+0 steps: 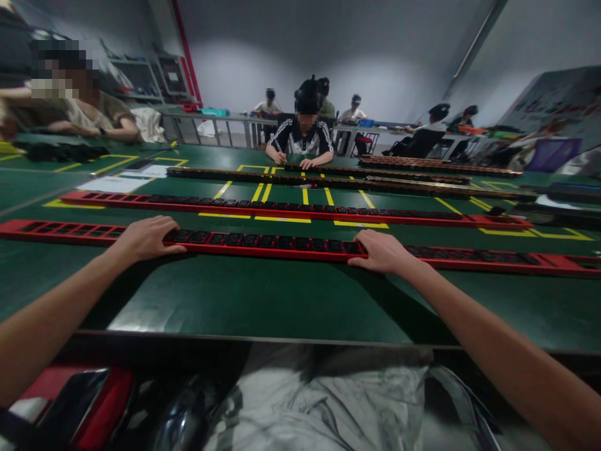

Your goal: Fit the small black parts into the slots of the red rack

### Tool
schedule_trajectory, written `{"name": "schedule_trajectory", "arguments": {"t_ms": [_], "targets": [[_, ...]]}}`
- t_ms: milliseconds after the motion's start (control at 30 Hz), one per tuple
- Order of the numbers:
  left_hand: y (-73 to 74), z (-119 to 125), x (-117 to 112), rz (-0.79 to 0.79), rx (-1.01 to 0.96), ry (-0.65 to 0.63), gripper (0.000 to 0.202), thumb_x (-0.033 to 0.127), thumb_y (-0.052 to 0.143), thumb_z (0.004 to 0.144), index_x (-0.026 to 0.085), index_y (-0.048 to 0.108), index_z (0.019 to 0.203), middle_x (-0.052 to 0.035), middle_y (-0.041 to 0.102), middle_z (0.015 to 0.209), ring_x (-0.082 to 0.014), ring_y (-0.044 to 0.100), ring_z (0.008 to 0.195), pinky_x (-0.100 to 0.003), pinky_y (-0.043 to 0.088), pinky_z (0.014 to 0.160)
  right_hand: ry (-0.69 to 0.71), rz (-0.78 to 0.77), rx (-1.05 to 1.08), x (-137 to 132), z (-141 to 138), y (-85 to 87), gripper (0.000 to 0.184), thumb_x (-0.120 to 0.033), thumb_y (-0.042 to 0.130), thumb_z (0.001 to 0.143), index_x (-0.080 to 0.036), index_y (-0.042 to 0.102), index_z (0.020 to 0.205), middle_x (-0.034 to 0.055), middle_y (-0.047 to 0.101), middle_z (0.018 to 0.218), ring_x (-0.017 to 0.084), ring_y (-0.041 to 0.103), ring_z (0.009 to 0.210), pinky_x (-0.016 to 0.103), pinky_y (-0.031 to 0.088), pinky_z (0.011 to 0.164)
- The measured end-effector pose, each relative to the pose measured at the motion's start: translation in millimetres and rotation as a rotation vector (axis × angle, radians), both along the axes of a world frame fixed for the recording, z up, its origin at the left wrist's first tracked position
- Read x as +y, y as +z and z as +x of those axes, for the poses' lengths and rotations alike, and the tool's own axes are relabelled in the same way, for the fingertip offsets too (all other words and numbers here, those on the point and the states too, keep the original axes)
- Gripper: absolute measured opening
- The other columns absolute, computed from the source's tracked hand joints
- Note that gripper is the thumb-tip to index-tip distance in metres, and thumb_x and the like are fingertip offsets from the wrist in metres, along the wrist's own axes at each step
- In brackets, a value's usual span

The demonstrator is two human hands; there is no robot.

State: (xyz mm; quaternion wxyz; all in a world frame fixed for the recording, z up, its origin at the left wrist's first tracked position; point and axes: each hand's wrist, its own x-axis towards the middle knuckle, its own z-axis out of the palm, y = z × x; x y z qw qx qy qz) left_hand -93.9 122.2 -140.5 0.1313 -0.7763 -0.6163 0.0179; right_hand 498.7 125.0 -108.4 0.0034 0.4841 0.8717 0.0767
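Note:
A long red rail (282, 252) lies across the table in front of me, with a row of black socket modules (251, 240) set in it. My left hand (148, 239) grips the rail left of the middle, thumb on the near side and fingers over the top. Farther right, my right hand (382, 250) clasps the same rail in the same way. Left of my left hand the rail's slots (70, 228) are bare. The far sides of both grips are hidden by the hands.
A second red rail (300, 210) with black modules lies just beyond. Dark long strips (263, 178) and white paper sheets (115, 183) are behind it. Yellow tape (282, 219) marks the green table (263, 300). Across it a person (300, 134) works; another person (113, 119) sits at left.

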Motion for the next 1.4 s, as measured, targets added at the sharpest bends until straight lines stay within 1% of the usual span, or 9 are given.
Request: {"name": "schedule_trajectory", "arguments": {"t_ms": [233,367,467,667,833,967,1067,1200,1400], "targets": [[6.5,6,-22,-0.038,0.023,0.004,0.055,0.062,0.044,0.085,0.014,0.057,0.109,-0.0135,0.062,0.117,-0.0238,0.054,0.104,-0.032,0.040,0.094,0.020,0.108,-0.024,-25,-8,-10.7,0.052,-0.063,0.054,0.086,-0.015,0.058,0.104,0.0140,0.066,0.100,0.029,0.062,0.089,0.035,0.044,0.074],[9.2,27,-25,0.000,0.037,0.019,0.054,0.059,0.040,0.088,0.014,0.057,0.111,-0.0120,0.063,0.117,-0.0247,0.056,0.104,-0.033,0.041,0.091,0.033,0.156,-0.011,-28,-9,-13.5,0.054,-0.064,0.052,0.087,-0.014,0.058,0.104,0.0146,0.066,0.100,0.029,0.061,0.090,0.036,0.043,0.076],[7.9,70,-27,0.059,-0.045,-0.057,0.054,0.060,0.037,0.090,0.017,0.057,0.115,-0.0092,0.064,0.120,-0.0247,0.058,0.106,-0.032,0.043,0.089,0.021,0.163,0.012,-32,-9,-15.2,0.053,-0.063,0.051,0.089,-0.014,0.059,0.105,0.0155,0.066,0.103,0.029,0.060,0.093,0.035,0.042,0.078],[11.5,199,-20,0.095,-0.154,-0.300,0.051,0.056,0.038,0.092,0.018,0.060,0.118,-0.0114,0.065,0.121,-0.0265,0.061,0.107,-0.035,0.045,0.089,0.110,0.124,0.077,-28,-11,-8.4,0.047,-0.054,0.048,0.094,-0.014,0.061,0.113,0.0149,0.066,0.109,0.028,0.059,0.100,0.035,0.041,0.084],[35.2,283,3,-0.141,-0.337,-0.523,0.046,0.049,0.030,0.098,0.020,0.061,0.116,-0.0071,0.067,0.117,-0.0211,0.062,0.103,-0.029,0.044,0.085,0.155,-0.084,0.155,7,-38,9.6,0.038,-0.046,0.043,0.098,-0.017,0.067,0.102,0.0100,0.069,0.098,0.022,0.061,0.087,0.029,0.039,0.074],[38.8,319,8,-0.258,-0.253,-0.518,0.053,0.060,0.033,0.094,0.020,0.063,0.110,-0.0081,0.069,0.106,-0.0236,0.064,0.093,-0.031,0.045,0.076,0.147,-0.203,0.187,31,-64,9.8,0.033,-0.041,0.048,0.096,-0.016,0.069,0.092,0.0083,0.069,0.088,0.018,0.058,0.073,0.027,0.036,0.065],[28.6,330,-1,-0.172,-0.188,-0.529,0.060,0.069,0.047,0.084,0.018,0.061,0.111,-0.0117,0.067,0.112,-0.0278,0.062,0.101,-0.032,0.046,0.075,0.155,-0.213,0.225,32,-64,5.7,0.035,-0.038,0.045,0.098,-0.016,0.070,0.088,0.0075,0.070,0.086,0.017,0.057,0.072,0.026,0.035,0.066],[21.2,324,-9,-0.125,-0.155,-0.501,0.052,0.063,0.057,0.081,0.019,0.058,0.108,-0.0102,0.066,0.110,-0.0268,0.063,0.098,-0.032,0.047,0.072,0.216,-0.226,0.241,15,-54,4.2,0.037,-0.049,0.048,0.096,-0.017,0.068,0.100,0.0080,0.070,0.095,0.019,0.061,0.081,0.027,0.040,0.070],[31.4,267,-15,-0.137,-0.132,-0.357,0.053,0.064,0.058,0.078,0.021,0.060,0.107,-0.0091,0.067,0.111,-0.0268,0.063,0.101,-0.033,0.048,0.079,0.217,-0.106,0.081,-13,-68,3.7,0.051,-0.055,0.068,0.081,-0.015,0.061,0.112,0.0142,0.065,0.112,0.028,0.061,0.098,0.032,0.045,0.074]]}}
